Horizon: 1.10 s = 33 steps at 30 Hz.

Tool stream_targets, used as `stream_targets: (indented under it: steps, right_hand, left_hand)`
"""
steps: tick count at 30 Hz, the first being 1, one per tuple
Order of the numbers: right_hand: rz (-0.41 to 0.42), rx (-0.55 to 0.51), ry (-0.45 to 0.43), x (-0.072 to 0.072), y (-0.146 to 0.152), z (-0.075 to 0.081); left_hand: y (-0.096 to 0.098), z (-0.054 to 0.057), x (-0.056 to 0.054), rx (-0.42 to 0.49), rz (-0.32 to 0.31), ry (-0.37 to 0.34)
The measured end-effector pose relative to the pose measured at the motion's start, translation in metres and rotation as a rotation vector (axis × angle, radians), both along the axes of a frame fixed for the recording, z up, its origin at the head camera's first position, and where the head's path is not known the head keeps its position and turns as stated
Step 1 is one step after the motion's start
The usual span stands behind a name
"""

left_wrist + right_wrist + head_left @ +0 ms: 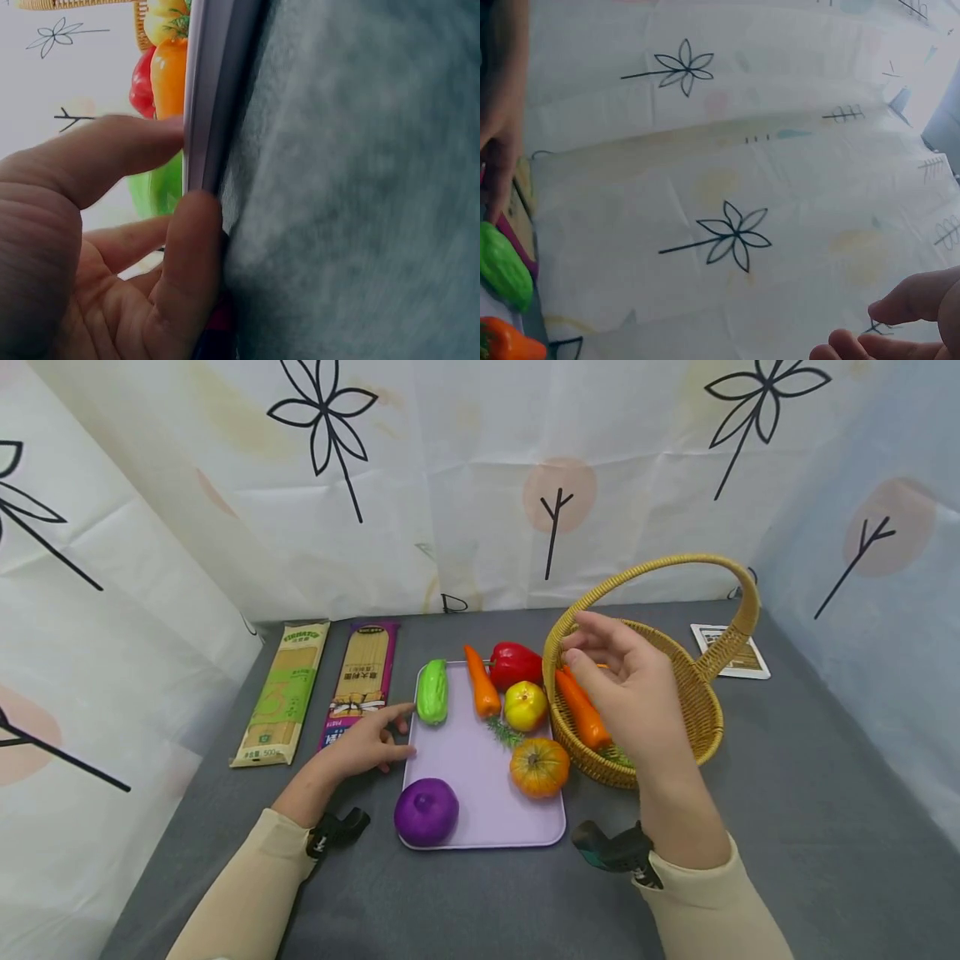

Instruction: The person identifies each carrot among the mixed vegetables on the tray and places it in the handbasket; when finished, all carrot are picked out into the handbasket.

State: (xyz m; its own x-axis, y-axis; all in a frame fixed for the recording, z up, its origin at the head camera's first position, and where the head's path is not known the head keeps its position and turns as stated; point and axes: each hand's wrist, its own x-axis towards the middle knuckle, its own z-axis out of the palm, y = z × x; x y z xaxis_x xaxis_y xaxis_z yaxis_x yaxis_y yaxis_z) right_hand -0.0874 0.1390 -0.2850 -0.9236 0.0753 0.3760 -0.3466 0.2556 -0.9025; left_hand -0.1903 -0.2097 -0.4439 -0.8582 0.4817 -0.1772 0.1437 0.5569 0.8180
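My left hand (pixel 373 739) touches the left rim of a lilac tray (pixel 480 810), fingers relaxed; its fingertips also meet that rim in the left wrist view. Above a wicker basket (pixel 708 714) hovers my right hand (pixel 626 681), fingers loosely bent and holding nothing. The tray bears a green gourd (pixel 432 692), a carrot (pixel 482 683), a red bell pepper (pixel 516 665), a yellow fruit (pixel 526 706), a small orange pumpkin (pixel 539 767) and a purple onion-like vegetable (pixel 426 812). Inside the basket lies an orange carrot (pixel 581 710) with green leaves; my right hand hides part of the contents.
Left of the tray lie a green noodle pack (pixel 283 693) and a purple noodle pack (pixel 363 672). A small white-edged packet (pixel 731 652) lies behind the basket at right. The basket's tall handle (pixel 675 560) arches over it. Patterned cloth (pixel 450 485) hangs behind the grey table (pixel 480 902).
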Motion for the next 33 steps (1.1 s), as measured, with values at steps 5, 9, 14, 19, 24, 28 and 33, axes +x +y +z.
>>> stream_targets:
  steps: [5, 9, 14, 19, 24, 28, 33]
  right_hand:
    - [0.073, 0.004, -0.034, -0.003, -0.022, -0.011]
    - [0.125, -0.009, -0.065, -0.003, -0.038, -0.019]
    - [0.134, 0.023, -0.103, -0.013, -0.057, -0.038]
    - [0.13, 0.123, -0.162, -0.025, -0.075, -0.061]
    - [0.14, 0.169, -0.286, -0.033, -0.087, -0.081]
    - [0.143, 0.165, -0.379, -0.038, -0.092, -0.093]
    - [0.147, 0.176, -0.426, -0.044, -0.098, -0.107]
  left_hand:
    - [-0.002, 0.001, 0.0, 0.011, -0.043, -0.01]
    - [-0.004, 0.0, -0.001, 0.006, -0.058, -0.016]
    - [-0.006, 0.0, -0.002, 0.014, -0.08, -0.02]
    - [-0.008, -0.002, -0.003, 0.039, -0.085, -0.033]
    - [-0.009, -0.003, -0.003, 0.054, -0.077, -0.036]
    - [-0.008, -0.002, -0.003, 0.051, -0.077, -0.041]
    - [-0.009, -0.001, -0.002, 0.053, -0.078, -0.042]
